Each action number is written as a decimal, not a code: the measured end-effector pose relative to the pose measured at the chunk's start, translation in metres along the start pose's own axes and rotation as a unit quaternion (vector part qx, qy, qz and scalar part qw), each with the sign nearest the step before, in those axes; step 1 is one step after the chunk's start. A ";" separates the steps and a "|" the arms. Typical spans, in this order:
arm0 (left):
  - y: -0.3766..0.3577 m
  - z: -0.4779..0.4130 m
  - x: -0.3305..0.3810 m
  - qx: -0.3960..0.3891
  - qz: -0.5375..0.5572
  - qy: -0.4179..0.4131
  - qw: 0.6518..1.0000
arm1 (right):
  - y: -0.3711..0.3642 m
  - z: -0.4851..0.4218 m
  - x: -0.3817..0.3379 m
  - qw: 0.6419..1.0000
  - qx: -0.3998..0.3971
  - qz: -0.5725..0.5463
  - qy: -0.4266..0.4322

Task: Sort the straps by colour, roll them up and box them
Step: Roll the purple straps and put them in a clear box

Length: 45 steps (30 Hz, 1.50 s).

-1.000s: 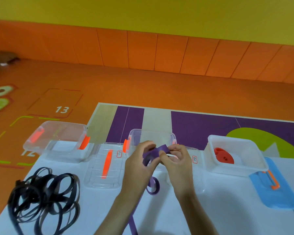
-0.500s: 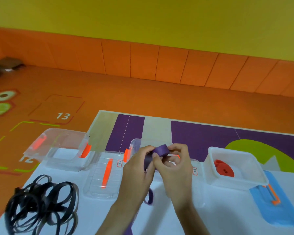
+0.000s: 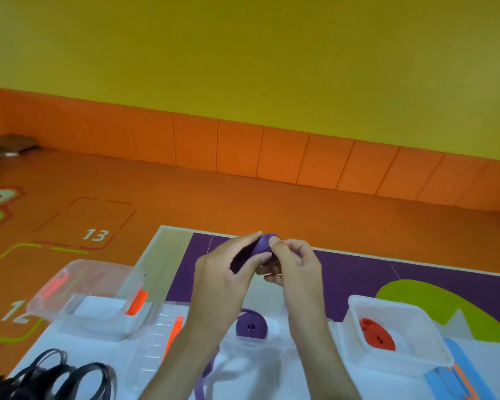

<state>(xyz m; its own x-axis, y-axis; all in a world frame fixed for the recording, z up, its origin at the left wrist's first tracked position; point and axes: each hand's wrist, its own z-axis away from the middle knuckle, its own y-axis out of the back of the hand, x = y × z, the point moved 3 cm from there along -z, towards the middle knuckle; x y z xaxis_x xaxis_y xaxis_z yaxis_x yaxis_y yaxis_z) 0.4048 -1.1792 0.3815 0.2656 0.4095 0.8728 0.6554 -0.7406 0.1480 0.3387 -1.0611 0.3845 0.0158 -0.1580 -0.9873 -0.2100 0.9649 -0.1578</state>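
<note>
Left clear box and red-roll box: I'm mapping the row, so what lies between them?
Head view: a clear lid, then the middle box holding a purple roll.

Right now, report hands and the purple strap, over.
Left hand and right hand both pinch the purple strap, part rolled, tail hanging. One purple roll done, below them. Black straps wait, near left; path clear.

A white 13 (image 3: pixel 96 235) is painted on the orange floor (image 3: pixel 243 203), within a dashed outline. It lies well to the left of the left hand (image 3: pixel 223 284), about level with its fingertips. A white 12 (image 3: pixel 16 311) is on the same floor, farther left and lower, beside the left end of a clear box (image 3: pixel 98 287).
</note>
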 end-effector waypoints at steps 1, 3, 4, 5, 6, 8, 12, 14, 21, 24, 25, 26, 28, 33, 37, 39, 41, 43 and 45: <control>-0.001 0.000 0.000 -0.005 0.002 0.002 1.000 | 0.002 -0.002 0.000 1.000 -0.009 0.018 0.001; -0.004 0.003 -0.002 -0.017 0.023 0.025 0.999 | 0.009 -0.001 0.000 1.000 -0.018 0.022 -0.008; -0.006 0.005 -0.003 -0.025 0.032 0.033 0.999 | 0.012 0.000 0.001 1.000 -0.020 -0.001 -0.019; -0.009 0.007 -0.004 -0.035 0.035 0.034 0.998 | 0.016 0.002 0.003 0.999 -0.023 -0.032 -0.033; -0.013 0.009 -0.004 -0.046 0.034 0.029 0.998 | 0.019 0.004 0.004 0.997 -0.022 -0.059 -0.047; -0.018 0.013 -0.006 -0.055 0.025 0.016 0.998 | 0.026 0.009 0.010 0.994 -0.012 -0.083 -0.067; -0.027 0.023 -0.013 -0.042 -0.024 -0.026 0.998 | 0.039 0.012 0.024 0.992 0.013 -0.092 -0.090; -0.035 0.031 -0.020 -0.039 -0.036 -0.018 0.998 | 0.047 0.010 0.033 0.991 0.029 -0.085 -0.099; -0.061 0.051 -0.045 -0.079 -0.030 0.063 0.994 | 0.072 0.008 0.074 0.972 0.032 -0.141 -0.183; -0.066 0.055 -0.054 -0.118 -0.008 0.118 0.986 | 0.083 0.011 0.091 0.958 0.000 -0.174 -0.230; -0.066 0.057 -0.059 -0.121 -0.002 0.134 0.984 | 0.085 0.012 0.094 0.955 -0.003 -0.178 -0.237; -0.067 0.059 -0.064 -0.118 0.003 0.148 0.982 | 0.087 0.013 0.098 0.953 -0.002 -0.180 -0.242; -0.068 0.069 -0.072 -0.096 0.008 0.165 0.982 | 0.089 0.013 0.104 0.952 0.006 -0.177 -0.248; -0.067 0.093 -0.078 -0.055 0.002 0.138 0.989 | 0.081 0.021 0.106 0.967 -0.028 -0.117 -0.227; -0.060 0.093 -0.082 -0.063 -0.041 0.102 0.992 | 0.077 0.025 0.111 0.969 -0.030 -0.086 -0.230; -0.059 0.093 -0.084 -0.070 -0.038 0.099 0.992 | 0.073 0.026 0.114 0.968 -0.034 -0.090 -0.233; -0.057 0.093 -0.089 -0.066 -0.014 0.110 0.992 | 0.070 0.026 0.113 0.969 -0.039 -0.097 -0.222; -0.056 0.092 -0.094 -0.066 0.010 0.132 0.989 | 0.068 0.025 0.113 0.973 -0.039 -0.094 -0.209; -0.056 0.090 -0.095 -0.079 0.026 0.144 0.986 | 0.067 0.023 0.114 0.974 -0.034 -0.089 -0.207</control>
<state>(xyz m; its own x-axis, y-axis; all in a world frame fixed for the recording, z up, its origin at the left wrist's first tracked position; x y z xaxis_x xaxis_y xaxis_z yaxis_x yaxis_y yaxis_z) 0.4063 -1.1285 0.2479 0.0699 0.2178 0.9735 0.5210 -0.8402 0.1505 0.3494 -1.0098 0.2614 0.4472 -0.2088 -0.8697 -0.2330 0.9116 -0.3387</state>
